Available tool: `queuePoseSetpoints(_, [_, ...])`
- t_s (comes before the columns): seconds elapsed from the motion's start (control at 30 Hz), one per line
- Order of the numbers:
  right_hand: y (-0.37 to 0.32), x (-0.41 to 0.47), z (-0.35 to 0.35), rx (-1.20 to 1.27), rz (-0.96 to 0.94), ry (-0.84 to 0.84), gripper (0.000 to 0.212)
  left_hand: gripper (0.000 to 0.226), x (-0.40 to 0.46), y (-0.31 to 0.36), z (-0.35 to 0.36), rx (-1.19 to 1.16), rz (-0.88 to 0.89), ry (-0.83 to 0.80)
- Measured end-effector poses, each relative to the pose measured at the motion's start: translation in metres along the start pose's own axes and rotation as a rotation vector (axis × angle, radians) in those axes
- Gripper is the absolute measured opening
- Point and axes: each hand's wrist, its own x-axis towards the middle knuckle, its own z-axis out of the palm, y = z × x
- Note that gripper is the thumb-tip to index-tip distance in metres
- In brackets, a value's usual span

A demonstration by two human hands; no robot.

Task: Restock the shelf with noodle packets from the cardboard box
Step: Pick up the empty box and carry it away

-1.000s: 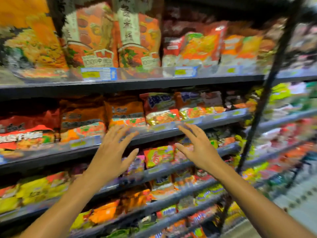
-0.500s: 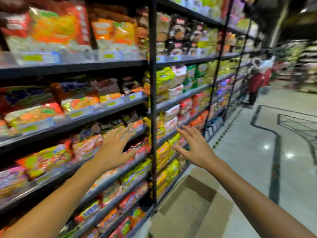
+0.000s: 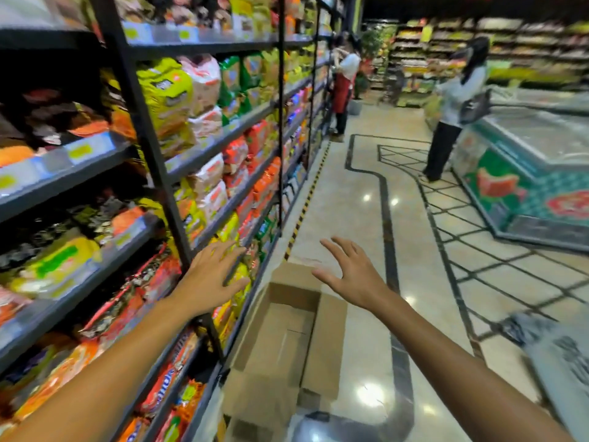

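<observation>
The view has swung further right along the aisle since the earlier frame, so the open cardboard box (image 3: 287, 333) on the floor beside the shelf (image 3: 223, 138) now shows its bare inside. The left hand (image 3: 208, 275) and right hand (image 3: 353, 275) still reach forward with fingers spread, holding nothing, the right now above the box's far edge. Noodle packets (image 3: 165, 94) fill the shelves at left.
</observation>
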Motion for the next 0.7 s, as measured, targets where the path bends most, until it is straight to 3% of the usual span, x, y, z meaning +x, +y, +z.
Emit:
queuePoseSetpoints(0.17, [0.014,-0.003,0.046,-0.019,0.166,-0.005,0.071,0.082,0.031,-0.032,0.059,-0.084,0.082,-0.112])
queuePoseSetpoints(0.4, [0.048,0.000,0.120,0.029,0.343,-0.062,0.073,0.076,0.060,-0.062,0.145,-0.243,0.070,-0.233])
queuePoseSetpoints(0.7, [0.143,0.042,0.246,0.180,0.496,-0.228,0.076,0.081,0.102,-0.119,0.282,-0.364,-0.140,-0.417])
